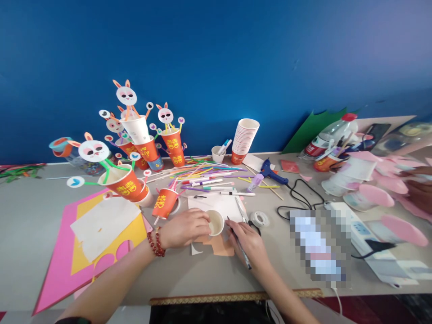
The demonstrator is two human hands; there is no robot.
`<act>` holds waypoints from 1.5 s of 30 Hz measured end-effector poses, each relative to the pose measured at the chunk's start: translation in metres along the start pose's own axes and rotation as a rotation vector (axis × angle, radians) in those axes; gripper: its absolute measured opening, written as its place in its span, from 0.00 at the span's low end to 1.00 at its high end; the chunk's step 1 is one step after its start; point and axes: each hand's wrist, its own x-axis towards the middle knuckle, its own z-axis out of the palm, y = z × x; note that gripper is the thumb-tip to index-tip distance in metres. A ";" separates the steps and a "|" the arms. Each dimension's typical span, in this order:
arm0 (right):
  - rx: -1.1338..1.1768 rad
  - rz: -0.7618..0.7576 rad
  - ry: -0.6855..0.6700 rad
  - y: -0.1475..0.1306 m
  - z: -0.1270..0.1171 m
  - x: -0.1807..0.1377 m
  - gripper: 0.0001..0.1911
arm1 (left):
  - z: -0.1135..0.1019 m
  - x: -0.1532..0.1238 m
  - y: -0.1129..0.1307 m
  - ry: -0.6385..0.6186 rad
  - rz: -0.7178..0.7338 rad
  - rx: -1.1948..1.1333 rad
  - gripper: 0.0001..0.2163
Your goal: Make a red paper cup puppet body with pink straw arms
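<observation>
My left hand, with a red bead bracelet on its wrist, grips the left side of a small paper cup. The cup's open mouth faces up toward me. Between the fingers of my right hand is a slim pen, its tip close to the cup's right side. Under and before the cup lie orange paper scraps. White paper and partly covered scissors lie behind it. A roll of tape rests right of my right hand.
Rabbit figures on red cups stand at the left, by pink and yellow sheets. Pipe cleaners and markers lie behind. A cup stack, blue glue gun, power strip and another person's hand are rightward.
</observation>
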 end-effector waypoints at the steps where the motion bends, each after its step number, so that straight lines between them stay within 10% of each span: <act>1: -0.002 -0.002 0.003 0.000 0.000 0.000 0.15 | 0.000 0.000 0.000 -0.005 0.001 0.001 0.08; 18: 0.248 -0.004 0.297 -0.011 -0.011 -0.012 0.07 | 0.005 -0.002 -0.004 -0.018 -0.011 0.005 0.09; 27: 0.341 -0.131 0.005 -0.050 -0.008 -0.009 0.10 | 0.006 -0.003 -0.005 -0.013 -0.007 -0.018 0.08; 45: -0.011 -0.242 -0.006 -0.063 0.021 0.007 0.14 | 0.005 -0.001 -0.005 0.015 0.006 -0.043 0.05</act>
